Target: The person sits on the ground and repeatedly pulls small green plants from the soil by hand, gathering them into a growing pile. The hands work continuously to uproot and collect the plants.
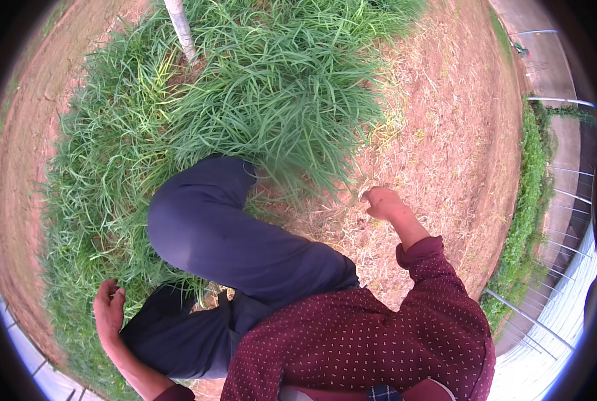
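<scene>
A dense bed of long, narrow-leaved green plants (278, 100) fills the ground before me. My right hand (382, 202) hangs over bare, straw-strewn soil just beyond the plants' right edge. Its fingers are curled, and whether anything is in them is hidden. My left hand (109, 308) is at the lower left beside my dark-trousered leg, above more of the green leaves. Thumb and fingers there are slightly apart, with nothing seen between them. One bent knee (178, 220) presses in among the plants, and leaves near it look blurred.
A pale post or trunk (180, 27) rises from the plants at the upper left. Brown soil with dry straw (444, 125) stretches along the right. Farther right are a low green hedge-like strip (521, 220), a paved path (561, 135) and metal poles (534, 321).
</scene>
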Action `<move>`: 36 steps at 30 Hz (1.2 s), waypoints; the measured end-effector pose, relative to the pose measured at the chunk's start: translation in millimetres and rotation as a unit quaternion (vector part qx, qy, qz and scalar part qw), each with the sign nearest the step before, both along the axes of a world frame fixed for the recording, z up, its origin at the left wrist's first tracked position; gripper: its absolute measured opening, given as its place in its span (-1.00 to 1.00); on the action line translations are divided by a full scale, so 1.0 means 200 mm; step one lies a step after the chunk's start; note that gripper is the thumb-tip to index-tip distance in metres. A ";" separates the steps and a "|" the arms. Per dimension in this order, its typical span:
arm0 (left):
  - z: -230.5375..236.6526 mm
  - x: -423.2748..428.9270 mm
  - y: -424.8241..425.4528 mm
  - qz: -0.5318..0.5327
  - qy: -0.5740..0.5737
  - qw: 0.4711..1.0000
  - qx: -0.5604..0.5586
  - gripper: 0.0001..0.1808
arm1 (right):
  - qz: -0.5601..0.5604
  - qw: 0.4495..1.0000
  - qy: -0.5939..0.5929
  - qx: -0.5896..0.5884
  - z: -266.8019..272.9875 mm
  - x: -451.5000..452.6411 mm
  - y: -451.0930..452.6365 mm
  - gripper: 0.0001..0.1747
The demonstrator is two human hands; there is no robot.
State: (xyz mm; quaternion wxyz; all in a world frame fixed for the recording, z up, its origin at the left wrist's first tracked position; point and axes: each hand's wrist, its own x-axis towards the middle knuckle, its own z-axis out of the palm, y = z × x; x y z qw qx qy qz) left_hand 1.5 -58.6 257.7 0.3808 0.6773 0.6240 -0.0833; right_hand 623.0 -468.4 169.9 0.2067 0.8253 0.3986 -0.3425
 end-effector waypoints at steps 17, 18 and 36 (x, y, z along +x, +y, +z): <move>-0.01 0.01 0.00 0.044 0.005 0.997 -0.057 -0.63 | -0.350 0.847 0.257 0.308 -0.12 -0.18 0.71 -0.68; -0.01 0.02 0.00 0.053 0.002 0.997 -0.053 -0.63 | -0.343 0.840 0.302 0.293 -0.16 -0.17 0.77 -0.67; 0.00 0.02 0.00 0.010 -0.013 1.000 -0.018 -0.64 | -0.553 0.650 0.351 0.385 -0.44 -0.31 1.03 -0.68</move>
